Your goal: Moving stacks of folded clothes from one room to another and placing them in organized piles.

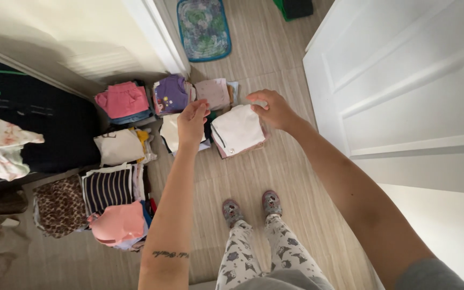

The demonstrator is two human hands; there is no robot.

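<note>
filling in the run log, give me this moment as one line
left hand: open, over cream folded garment | right hand: gripping white folded top | around: folded clothes piles on floor

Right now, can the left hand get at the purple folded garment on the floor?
Probably yes. The left hand hovers open just in front of the purple folded garment, nothing between them. The right hand is off to the side, gripping the white folded garment.
</note>
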